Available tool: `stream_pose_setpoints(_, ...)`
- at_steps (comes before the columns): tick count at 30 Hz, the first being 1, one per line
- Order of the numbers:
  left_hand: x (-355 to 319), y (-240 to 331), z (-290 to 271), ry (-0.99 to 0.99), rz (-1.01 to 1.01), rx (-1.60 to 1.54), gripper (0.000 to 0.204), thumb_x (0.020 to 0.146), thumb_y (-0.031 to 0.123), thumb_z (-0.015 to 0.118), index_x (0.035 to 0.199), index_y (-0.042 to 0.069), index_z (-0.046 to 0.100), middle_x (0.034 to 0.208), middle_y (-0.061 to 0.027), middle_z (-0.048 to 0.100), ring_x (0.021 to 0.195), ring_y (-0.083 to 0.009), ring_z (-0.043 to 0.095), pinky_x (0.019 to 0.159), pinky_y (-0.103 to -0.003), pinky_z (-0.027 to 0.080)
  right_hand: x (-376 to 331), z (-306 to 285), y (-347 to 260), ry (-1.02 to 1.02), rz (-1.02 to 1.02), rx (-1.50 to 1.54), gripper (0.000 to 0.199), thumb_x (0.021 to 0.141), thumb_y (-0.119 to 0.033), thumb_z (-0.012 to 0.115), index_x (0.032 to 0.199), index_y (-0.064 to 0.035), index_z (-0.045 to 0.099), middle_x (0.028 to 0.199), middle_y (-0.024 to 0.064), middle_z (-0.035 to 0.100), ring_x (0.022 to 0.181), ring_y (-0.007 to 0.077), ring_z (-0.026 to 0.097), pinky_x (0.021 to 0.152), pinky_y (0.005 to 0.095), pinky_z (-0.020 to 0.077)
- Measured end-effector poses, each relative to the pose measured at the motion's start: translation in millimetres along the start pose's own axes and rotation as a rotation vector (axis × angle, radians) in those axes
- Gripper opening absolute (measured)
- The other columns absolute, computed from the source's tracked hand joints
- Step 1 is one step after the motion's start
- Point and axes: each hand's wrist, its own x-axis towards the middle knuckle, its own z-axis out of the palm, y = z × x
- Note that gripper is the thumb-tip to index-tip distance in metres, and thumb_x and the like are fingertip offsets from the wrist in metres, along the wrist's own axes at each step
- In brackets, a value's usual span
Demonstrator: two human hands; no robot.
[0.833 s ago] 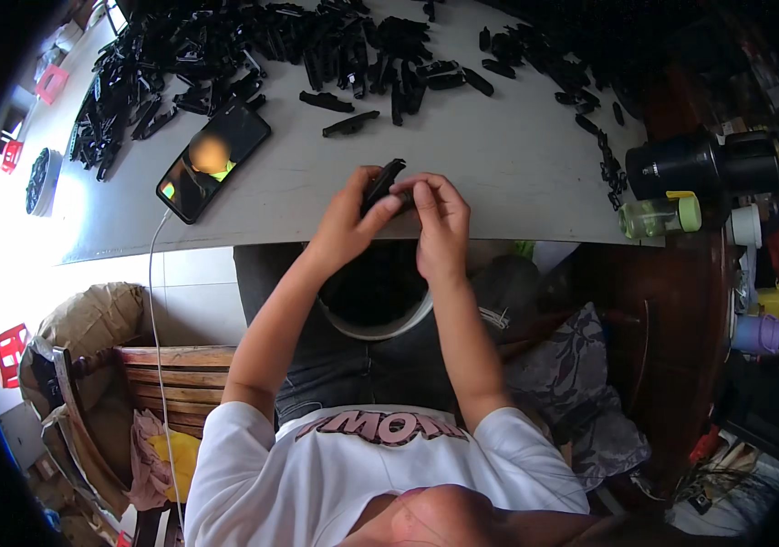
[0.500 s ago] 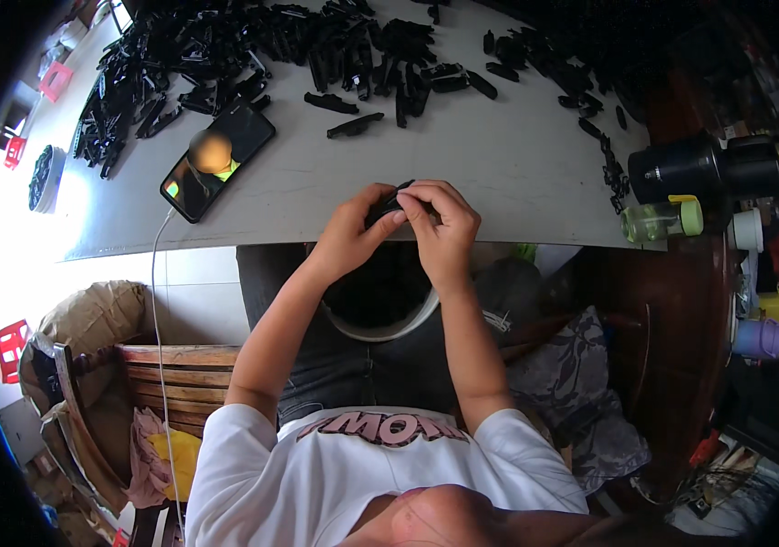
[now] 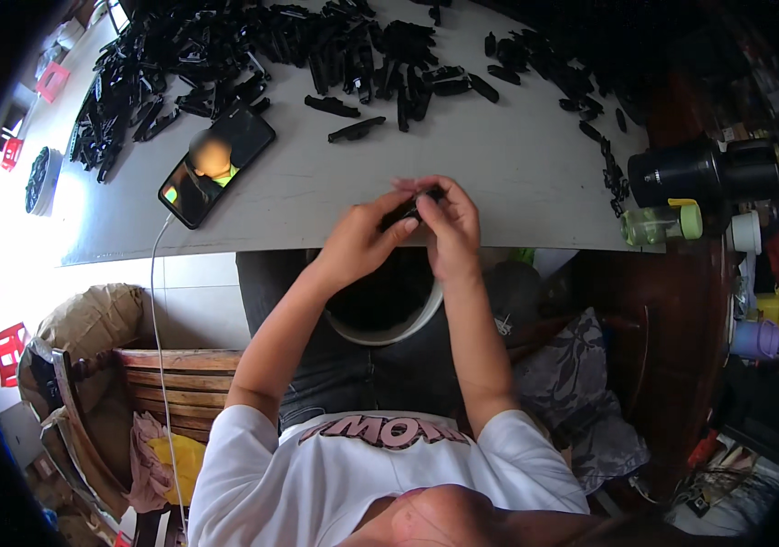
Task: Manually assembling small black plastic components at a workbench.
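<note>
From my end I see both bare hands close together over the near edge of the grey table (image 3: pixel 307 187), working on one small black plastic part (image 3: pixel 398 215). The left hand (image 3: pixel 358 241) has its thumb and fingers closed around the part, and the right hand (image 3: pixel 455 228) pinches its far end, thumb on the near side and fingers bent behind. The fingers cover so much that I cannot tell whether this is one piece or two fitted together. Just below, between the thighs, I make out a pale bucket (image 3: pixel 427 319) with a dark interior. Beyond the hands, two loose black pieces (image 3: pixel 356 129) lie in front of a large heap of similar parts (image 3: pixel 216 46). Left of the hands I have a phone (image 3: pixel 248 134) with a white cable (image 3: pixel 158 328) plugged in; well to the right, a green-lidded bottle (image 3: pixel 652 224) lies beside a black flask (image 3: pixel 681 171).
</note>
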Motion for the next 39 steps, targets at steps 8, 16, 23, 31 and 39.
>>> stream_pose_setpoints(8, 44.6, -15.4, -30.4, 0.404, -0.109, 0.756, 0.042, 0.085, 0.032, 0.059, 0.118, 0.008, 0.05, 0.087, -0.011, 0.061, 0.07, -0.0308, 0.061, 0.058, -0.039, 0.048, 149.9, -94.9, -22.0, 0.469, -0.472, -1.327, 0.028, 0.083, -0.01, 0.057, 0.111, -0.0084, 0.055, 0.111, 0.0099, 0.055, 0.101, 0.0263, 0.055, 0.084, 0.0342, 0.0454)
stream_pose_setpoints(16, 28.5, -18.0, -49.3, 0.239, -0.228, 0.799, 0.029, 0.085, 0.025, 0.059, 0.108, 0.011, 0.048, 0.089, -0.0139, 0.061, 0.076, -0.0337, 0.06, 0.064, -0.039, 0.047, 157.3, -85.2, -37.8, 0.489, -0.085, -1.782, 0.03, 0.082, -0.018, 0.06, 0.109, -0.0052, 0.056, 0.11, 0.0156, 0.056, 0.099, 0.0329, 0.055, 0.081, 0.0415, 0.0469)
stream_pose_setpoints(23, 11.6, -21.2, -50.9, 0.245, -0.235, -0.352, 0.022, 0.097, 0.022, 0.041, 0.111, 0.006, 0.049, 0.078, -0.0038, 0.057, 0.07, -0.0104, 0.053, 0.061, -0.023, 0.042, 77.8, -65.3, -36.3, 0.2, -0.077, -0.485, 0.027, 0.079, 0.0, 0.058, 0.105, -0.0025, 0.052, 0.077, 0.004, 0.056, 0.056, 0.0113, 0.052, 0.048, 0.0225, 0.0397)
stream_pose_setpoints(31, 3.0, -4.5, -16.9, 0.216, -0.266, -0.283, 0.031, 0.097, 0.026, 0.044, 0.112, 0.0, 0.052, 0.083, -0.0037, 0.057, 0.076, -0.008, 0.051, 0.067, -0.021, 0.041, 10.0, 3.6, -12.3, -0.122, -0.001, -0.319, 0.022, 0.079, 0.0, 0.057, 0.101, -0.0011, 0.058, 0.075, 0.0022, 0.054, 0.061, 0.0077, 0.05, 0.055, 0.0203, 0.0416)
stream_pose_setpoints(39, -0.7, 12.8, -20.8, 0.016, -0.159, -0.302, 0.039, 0.087, 0.02, 0.061, 0.116, -0.003, 0.05, 0.081, -0.0078, 0.061, 0.074, -0.0121, 0.058, 0.067, -0.026, 0.047, 9.0, 8.7, -30.2, -0.291, -0.579, -0.983, 0.023, 0.076, -0.002, 0.063, 0.098, 0.0003, 0.06, 0.096, 0.0032, 0.053, 0.079, 0.011, 0.053, 0.07, 0.0239, 0.0439)
